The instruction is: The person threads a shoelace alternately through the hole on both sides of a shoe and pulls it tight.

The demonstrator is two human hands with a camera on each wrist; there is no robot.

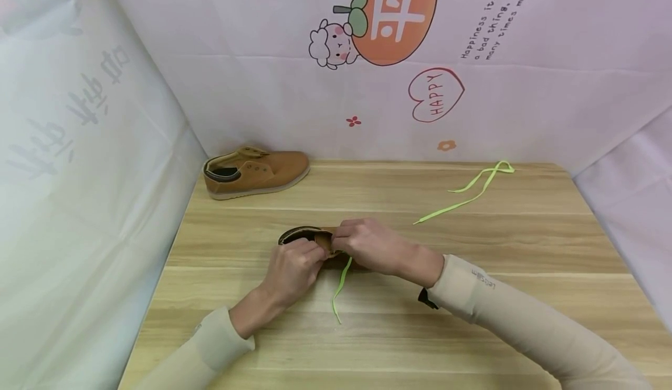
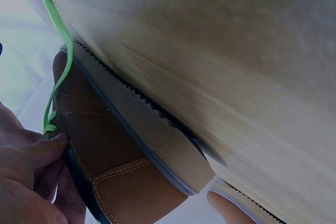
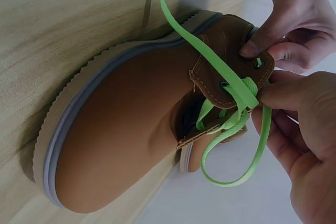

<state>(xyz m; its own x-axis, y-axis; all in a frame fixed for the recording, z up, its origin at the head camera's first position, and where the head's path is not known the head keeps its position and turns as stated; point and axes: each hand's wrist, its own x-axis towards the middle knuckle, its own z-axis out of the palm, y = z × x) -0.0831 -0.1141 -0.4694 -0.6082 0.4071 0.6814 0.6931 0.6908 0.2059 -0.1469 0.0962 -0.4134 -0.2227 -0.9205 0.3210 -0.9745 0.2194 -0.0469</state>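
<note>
A brown leather shoe (image 3: 121,124) with a ribbed pale sole stands on the table, its toe to the right in the head view, partly covered by both hands. My left hand (image 1: 296,267) pinches the eyelet flap (image 3: 231,72) near its top hole, thumb on the outside. A bright green shoelace (image 3: 210,56) runs through some eyelets, with one end trailing over the near side and a loop hanging out. My right hand (image 3: 310,135) pinches the lace close to the flap's edge. In the head view my right hand's fingertips are partly hidden.
Another brown shoe (image 1: 262,174), without a lace, stands at the table's back left. A loose green lace (image 1: 467,200) lies at the back right of the wooden table (image 1: 472,343). Printed white cloth (image 1: 252,87) walls the back and sides.
</note>
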